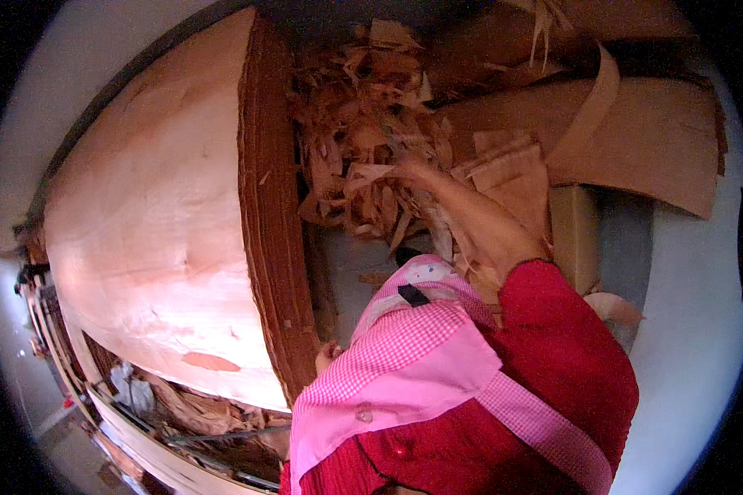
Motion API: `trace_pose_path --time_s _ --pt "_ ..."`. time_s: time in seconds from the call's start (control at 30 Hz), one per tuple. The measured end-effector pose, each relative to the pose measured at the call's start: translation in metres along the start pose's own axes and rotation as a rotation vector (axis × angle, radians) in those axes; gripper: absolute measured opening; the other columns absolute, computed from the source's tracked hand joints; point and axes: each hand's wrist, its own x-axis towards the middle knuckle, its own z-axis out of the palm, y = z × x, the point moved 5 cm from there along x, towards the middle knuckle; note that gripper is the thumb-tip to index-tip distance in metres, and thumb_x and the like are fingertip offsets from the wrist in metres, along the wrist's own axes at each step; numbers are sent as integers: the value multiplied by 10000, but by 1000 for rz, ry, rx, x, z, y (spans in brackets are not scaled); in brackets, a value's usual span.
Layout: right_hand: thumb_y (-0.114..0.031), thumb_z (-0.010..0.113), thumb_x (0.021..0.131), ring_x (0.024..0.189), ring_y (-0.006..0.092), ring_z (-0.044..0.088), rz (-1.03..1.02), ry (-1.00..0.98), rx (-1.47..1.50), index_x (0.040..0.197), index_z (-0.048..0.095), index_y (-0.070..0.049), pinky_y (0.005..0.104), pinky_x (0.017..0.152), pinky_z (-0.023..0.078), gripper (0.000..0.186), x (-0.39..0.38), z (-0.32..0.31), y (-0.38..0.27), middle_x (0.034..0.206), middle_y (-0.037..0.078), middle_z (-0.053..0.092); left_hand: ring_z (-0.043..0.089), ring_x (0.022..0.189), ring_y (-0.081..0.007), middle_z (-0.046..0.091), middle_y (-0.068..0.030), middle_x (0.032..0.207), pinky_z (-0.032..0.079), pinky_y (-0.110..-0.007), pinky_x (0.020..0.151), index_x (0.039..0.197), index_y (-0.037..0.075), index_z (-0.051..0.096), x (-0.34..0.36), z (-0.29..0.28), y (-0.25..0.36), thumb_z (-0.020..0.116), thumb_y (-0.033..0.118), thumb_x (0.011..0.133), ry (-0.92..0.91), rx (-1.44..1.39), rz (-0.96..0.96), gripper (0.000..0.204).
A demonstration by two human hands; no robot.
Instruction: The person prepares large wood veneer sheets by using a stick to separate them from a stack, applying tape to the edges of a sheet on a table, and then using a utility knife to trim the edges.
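My right hand reaches into a heap of wood veneer scraps. A pale veneer strip juts left from its fingers, which look closed on it, though dim and blurred. My left hand is low beside the near end of a tall stack of veneer sheets. Its fingers look curled, and the pink apron hides part of it. What it holds, if anything, I cannot make out. The stack's broad, pale top sheet spreads out to the left.
Brown sheets lie at the right behind my forearm, with a curled strip over them. Folded brown pieces and a tan upright block stand beside my arm. Crumpled scraps and metal bars lie beyond the stack's near end.
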Motion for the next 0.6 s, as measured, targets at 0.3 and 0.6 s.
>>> trace_pose_path --time_s 0.3,0.6 --pt "-97 474 864 775 213 503 -599 46 -127 1139 499 -9 322 729 423 290 156 146 -89 1002 97 555 503 693 -148 545 -60 794 435 -267 622 1033 -23 506 38 -14 22 504 54 834 -34 -192 -25 213" --pt "-98 480 853 650 161 464 -459 -32 66 1200 461 -55 289 595 399 350 237 111 -80 852 59 526 577 748 -200 597 -113 885 452 -303 628 1057 -7 519 85 18 46 552 179 854 -171 -38 -77 278"
